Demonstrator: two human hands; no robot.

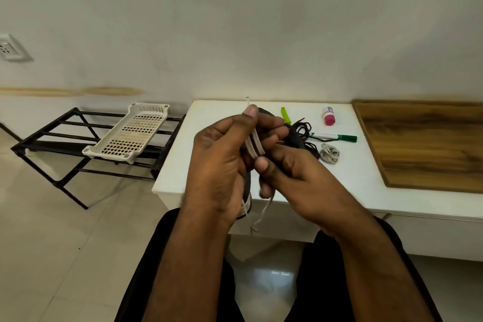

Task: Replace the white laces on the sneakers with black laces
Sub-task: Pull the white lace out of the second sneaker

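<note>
White lace (pixel 253 144) is held folded into a small flat bundle between both hands, above the near edge of a white table (pixel 180 165). Its loose ends are seen hanging below the hands, and one tip sticks up past the left thumb. The left hand (pixel 222 162) is curled around the bundle, with the thumb pressed along its upper part. The right hand (pixel 295 178) is closed on the lower part, the strands pinched by thumb and fingers. A dark sneaker (pixel 248 191) is seen behind and under the hands, mostly hidden by them; whether it is gripped cannot be told. Dark trousers are visible at the bottom, over a pale tiled floor.

Farther back on the table, a tangle of black laces (pixel 305 129) lies just beyond the right fingers. Beside it a green marker (pixel 333 136) and a coiled white lace (pixel 330 153) are placed. A lime-green clip (pixel 285 114) and a small pink-capped bottle (pixel 328 116) lie nearer the wall. A wooden board (pixel 423 144) rests to the right. To the left, a white perforated tray (pixel 130 133) is set on a black metal rack (pixel 57 138).
</note>
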